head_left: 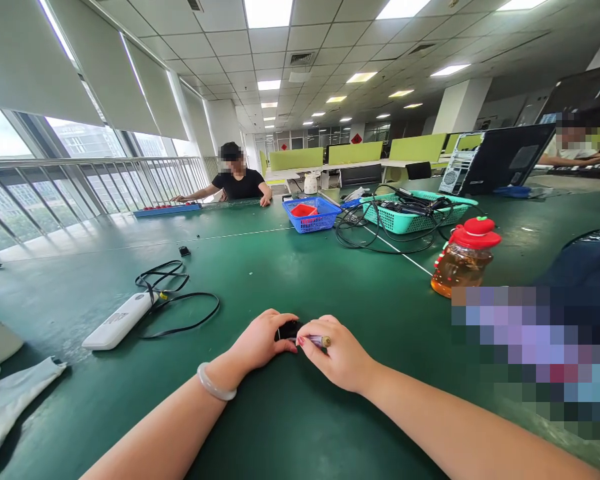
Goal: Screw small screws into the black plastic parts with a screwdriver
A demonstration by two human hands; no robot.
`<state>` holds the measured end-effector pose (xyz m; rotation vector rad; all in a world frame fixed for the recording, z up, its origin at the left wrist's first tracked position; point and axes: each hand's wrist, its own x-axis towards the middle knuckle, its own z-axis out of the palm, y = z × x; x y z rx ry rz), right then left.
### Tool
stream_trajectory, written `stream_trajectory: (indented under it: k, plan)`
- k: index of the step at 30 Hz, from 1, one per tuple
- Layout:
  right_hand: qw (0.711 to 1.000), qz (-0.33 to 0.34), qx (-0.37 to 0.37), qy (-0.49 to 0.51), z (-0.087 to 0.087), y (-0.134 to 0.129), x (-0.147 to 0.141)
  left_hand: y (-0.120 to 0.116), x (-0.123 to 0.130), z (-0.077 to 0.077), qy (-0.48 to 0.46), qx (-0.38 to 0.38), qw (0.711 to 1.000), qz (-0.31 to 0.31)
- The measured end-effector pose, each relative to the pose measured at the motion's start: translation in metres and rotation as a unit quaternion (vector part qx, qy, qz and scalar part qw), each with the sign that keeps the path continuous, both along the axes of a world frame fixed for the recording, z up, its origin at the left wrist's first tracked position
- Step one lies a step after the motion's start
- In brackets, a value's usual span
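Near the middle of the green table, my left hand is closed around a small black object, thumb and fingers on either side of it. My right hand grips a slim pen-like tool with a round gold-coloured end. The tool points left toward the black object; its tip is hidden by my fingers, so I cannot tell whether the two touch. Both hands are close together, low over the tabletop.
Left of my hands lies a white power strip with a looped black cord. Ahead stand a blue basket and a green basket of cables. A red-lidded jar is at right. A person sits across the table.
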<state>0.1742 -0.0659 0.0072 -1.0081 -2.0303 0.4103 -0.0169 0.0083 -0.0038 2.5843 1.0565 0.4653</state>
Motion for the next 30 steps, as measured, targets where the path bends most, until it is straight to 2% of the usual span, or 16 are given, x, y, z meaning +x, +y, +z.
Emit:
stream_trajectory:
  k: [3, 7, 11, 17, 22, 26, 30]
  plan:
    - [1.000, -0.005, 0.012, 0.028, 0.003, -0.001, 0.004, 0.000, 0.000, 0.000, 0.000, 0.004, 1.000, 0.001]
    - [0.993, -0.062, 0.029, 0.092, 0.007, -0.002, 0.013, -0.002, 0.001, 0.001, 0.008, 0.008, 1.000, 0.003]
    - [0.992, -0.088, 0.015, 0.085, 0.005, 0.002, 0.016, -0.002, 0.002, 0.002, 0.011, 0.009, 1.000, 0.009]
    - [0.994, -0.082, -0.029, 0.059, 0.000, 0.007, 0.013, -0.003, 0.002, 0.002, -0.002, 0.010, 1.000, -0.002]
    - [0.994, -0.050, -0.065, 0.075, 0.002, 0.007, 0.012, -0.007, 0.002, 0.005, -0.025, 0.014, 1.000, -0.010]
    - [0.984, -0.050, -0.068, 0.156, 0.002, 0.007, 0.017, -0.009, 0.001, 0.008, -0.049, 0.028, 0.998, -0.003]
    - [0.956, -0.136, -0.046, 0.257, 0.002, 0.012, 0.027, -0.007, 0.001, 0.006, -0.075, 0.060, 0.995, 0.034]
